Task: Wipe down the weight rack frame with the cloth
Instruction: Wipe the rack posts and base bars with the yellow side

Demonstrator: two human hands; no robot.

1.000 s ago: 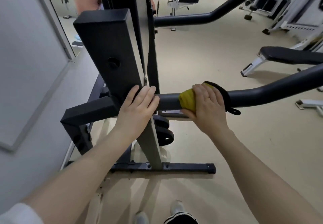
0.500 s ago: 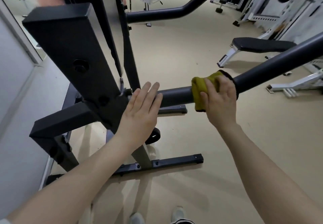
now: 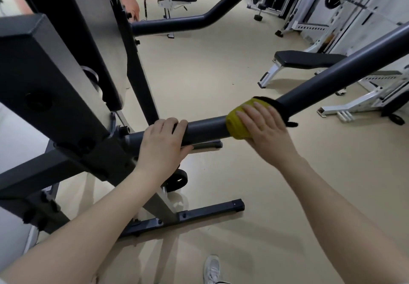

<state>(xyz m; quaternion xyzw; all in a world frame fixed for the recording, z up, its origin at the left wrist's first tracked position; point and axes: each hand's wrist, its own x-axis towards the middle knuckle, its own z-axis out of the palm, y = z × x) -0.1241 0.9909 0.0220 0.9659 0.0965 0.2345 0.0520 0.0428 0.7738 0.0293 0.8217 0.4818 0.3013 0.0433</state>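
Observation:
A dark grey round bar (image 3: 205,129) of the weight rack frame runs from the black square post (image 3: 44,88) at the left up toward the right. My left hand (image 3: 162,142) grips the bar near the post, fingers curled over its top. A yellow cloth with a black edge (image 3: 238,125) is wrapped round the bar further right. My right hand (image 3: 265,126) holds that cloth against the bar, fingers over the top and thumb underneath.
A second bent bar (image 3: 177,24) of the frame crosses behind. The frame's floor foot (image 3: 199,214) lies below my arms. A black flat bench (image 3: 307,60) and white racks (image 3: 354,6) stand at the right. Another person (image 3: 130,2) is partly seen at the back. My shoe (image 3: 212,268) is on the beige floor.
My left hand left the post, lifted with straight fingers, and now grips the bar. My right hand has slid the cloth to the right along the bar.

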